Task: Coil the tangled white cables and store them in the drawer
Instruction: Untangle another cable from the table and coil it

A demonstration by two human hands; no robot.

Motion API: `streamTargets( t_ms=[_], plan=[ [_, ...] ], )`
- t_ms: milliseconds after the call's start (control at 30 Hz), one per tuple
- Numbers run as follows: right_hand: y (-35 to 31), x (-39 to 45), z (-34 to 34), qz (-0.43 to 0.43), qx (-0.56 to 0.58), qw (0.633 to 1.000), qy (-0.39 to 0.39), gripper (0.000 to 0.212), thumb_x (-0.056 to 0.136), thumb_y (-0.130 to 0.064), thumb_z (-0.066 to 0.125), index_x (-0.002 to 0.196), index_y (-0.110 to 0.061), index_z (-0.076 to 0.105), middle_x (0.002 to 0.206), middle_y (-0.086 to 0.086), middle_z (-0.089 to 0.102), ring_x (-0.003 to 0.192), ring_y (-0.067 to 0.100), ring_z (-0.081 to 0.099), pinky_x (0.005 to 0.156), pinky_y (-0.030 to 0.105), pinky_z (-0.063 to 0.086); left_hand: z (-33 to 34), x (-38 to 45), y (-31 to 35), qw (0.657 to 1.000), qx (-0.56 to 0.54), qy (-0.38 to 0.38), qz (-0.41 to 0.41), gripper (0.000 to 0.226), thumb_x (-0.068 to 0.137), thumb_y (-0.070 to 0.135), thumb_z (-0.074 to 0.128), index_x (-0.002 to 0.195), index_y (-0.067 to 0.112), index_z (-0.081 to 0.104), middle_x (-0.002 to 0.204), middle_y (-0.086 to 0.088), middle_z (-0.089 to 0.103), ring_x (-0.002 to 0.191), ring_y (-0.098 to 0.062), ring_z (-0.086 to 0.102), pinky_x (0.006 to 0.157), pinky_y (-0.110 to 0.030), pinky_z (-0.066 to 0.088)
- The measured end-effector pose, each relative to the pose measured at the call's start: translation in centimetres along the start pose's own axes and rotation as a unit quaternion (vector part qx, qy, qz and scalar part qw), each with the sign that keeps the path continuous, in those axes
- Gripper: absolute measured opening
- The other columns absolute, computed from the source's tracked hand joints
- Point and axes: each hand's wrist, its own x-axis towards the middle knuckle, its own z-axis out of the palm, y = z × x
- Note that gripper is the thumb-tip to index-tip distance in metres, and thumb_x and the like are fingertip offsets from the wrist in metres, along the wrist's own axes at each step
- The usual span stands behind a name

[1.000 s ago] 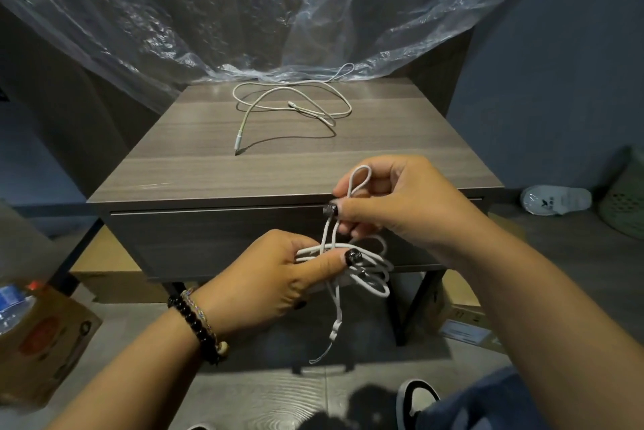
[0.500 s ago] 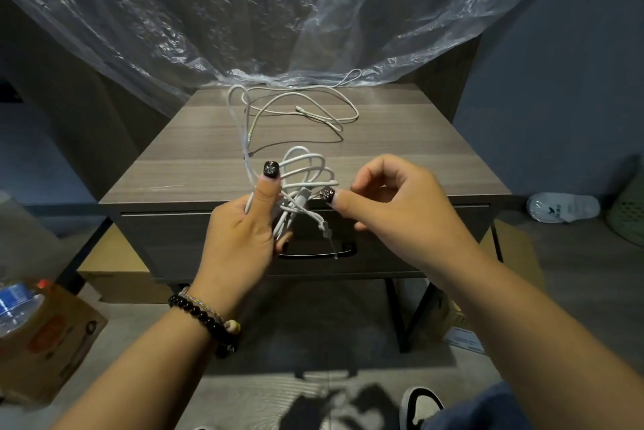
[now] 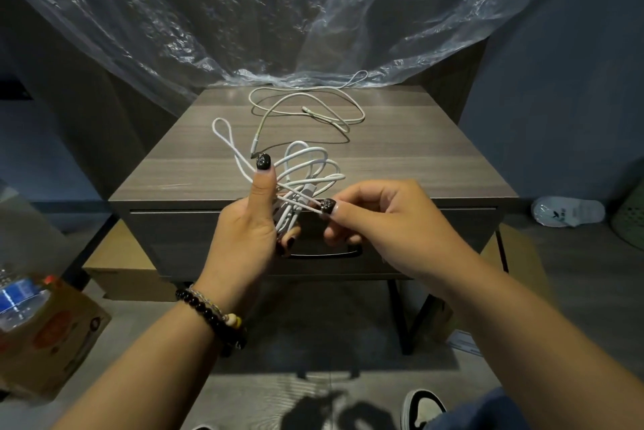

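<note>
Left hand grips white cable bundle, thumb up. Right hand pinches strand crossing bundle. Second cable loose on nightstand top; drawer shut. Risk: free loop sticking out upper left snags or unwinds if pinch slips. No legible writing; box print blurred.

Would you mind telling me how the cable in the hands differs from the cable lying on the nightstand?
The held cable is gathered into several tight loops; the loose cable sprawls in wide, open curves. The held cable is up off the surface, gripped by the left hand with a strand pinched by the right hand; the loose cable lies untouched on the nightstand. Both are thin and white.
</note>
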Motion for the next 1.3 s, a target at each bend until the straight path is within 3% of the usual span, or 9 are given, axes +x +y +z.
streamTargets(
  t_ms=[200,333,433,567,700,867,1067,1167,1300],
  plan=[
    [-0.3,-0.1,-0.9,0.027,-0.032,0.999,-0.030,0.014,0.094,-0.007,0.054,0.092,0.003,0.065,0.075,0.010,0.072,0.069,0.014,0.068,0.064,0.017,0.053,-0.3,0.5,-0.2,0.998,-0.055,0.023,0.000,0.095,0.066,0.077,0.043,0.097,-0.011,0.064,0.071,-0.015,0.062,0.052,-0.014,0.052,0.057,-0.030,0.038],
    [-0.5,0.0,-1.4,0.033,-0.107,0.991,-0.068,0.013,0.096,-0.010,0.054,0.092,-0.004,0.065,0.078,0.008,0.075,0.070,0.008,0.069,0.063,0.013,0.051,-0.8,0.5,0.2,0.999,-0.044,0.012,0.002,0.092,0.067,0.074,0.041,0.102,-0.008,0.064,0.095,-0.030,0.066,0.061,-0.016,0.057,0.056,-0.028,0.042],
    [-0.2,0.0,-1.6,0.027,-0.154,0.986,-0.062,0.011,0.094,-0.013,0.057,0.088,-0.009,0.065,0.074,0.004,0.074,0.073,0.012,0.071,0.068,0.020,0.055,-0.8,0.2,0.6,0.999,-0.045,-0.007,0.007,0.090,0.072,0.070,0.041,0.105,-0.011,0.062,0.089,-0.035,0.060,0.061,-0.019,0.052,0.054,-0.027,0.040],
    [0.9,0.5,-1.3,-0.008,-0.242,0.970,0.016,0.010,0.084,-0.016,0.066,0.074,-0.016,0.066,0.067,0.004,0.071,0.072,0.024,0.069,0.066,0.034,0.055,-0.2,-0.5,1.0,0.998,-0.033,-0.033,0.037,0.070,0.082,0.058,0.039,0.082,-0.006,0.067,0.065,-0.022,0.055,0.054,-0.018,0.048,0.049,-0.025,0.039],
    [1.3,0.9,-1.2,-0.029,-0.193,0.976,0.098,0.007,0.078,-0.021,0.071,0.074,-0.018,0.067,0.068,0.008,0.069,0.069,0.026,0.068,0.069,0.044,0.059,0.3,-1.3,1.6,0.991,-0.029,-0.071,0.107,0.059,0.082,0.059,0.041,0.065,0.011,0.071,0.057,-0.017,0.057,0.049,-0.017,0.047,0.043,-0.020,0.039],
    [1.6,1.1,-1.0,-0.023,-0.074,0.981,0.180,0.021,0.080,-0.001,0.063,0.065,-0.015,0.060,0.056,0.005,0.052,0.054,0.018,0.045,0.050,0.030,0.041,-0.1,-1.6,1.3,0.963,0.055,-0.099,0.243,0.079,0.086,0.067,0.037,0.062,-0.005,0.055,0.048,-0.013,0.047,0.040,-0.016,0.042,0.040,-0.027,0.035],
    [2.0,1.0,-0.5,0.055,0.159,0.985,0.050,0.026,0.084,-0.005,0.065,0.097,0.017,0.058,0.059,0.005,0.048,0.045,0.007,0.036,0.041,0.018,0.029,-0.8,-1.2,1.2,0.952,0.076,-0.145,0.257,0.079,0.083,0.074,0.037,0.059,0.000,0.051,0.050,-0.016,0.045,0.041,-0.022,0.042,0.040,-0.029,0.037],
    [1.6,1.1,-1.3,0.092,0.181,0.978,-0.056,0.015,0.069,-0.014,0.071,0.078,-0.002,0.068,0.068,0.006,0.062,0.058,0.013,0.053,0.054,0.023,0.042,-1.3,-1.0,1.3,0.927,0.139,-0.205,0.281,0.062,0.088,0.069,0.035,0.069,0.016,0.060,0.058,-0.007,0.053,0.047,-0.014,0.047,0.045,-0.029,0.040],
    [1.5,1.1,-2.0,0.081,0.096,0.984,-0.130,0.016,0.078,-0.003,0.070,0.068,-0.016,0.070,0.071,0.003,0.063,0.067,0.014,0.059,0.067,0.026,0.049,-1.4,-1.1,1.1,0.869,0.268,-0.237,0.342,0.043,0.095,0.060,0.029,0.062,0.037,0.045,0.063,0.019,0.047,0.056,0.007,0.045,0.054,-0.005,0.030]
  ],
)
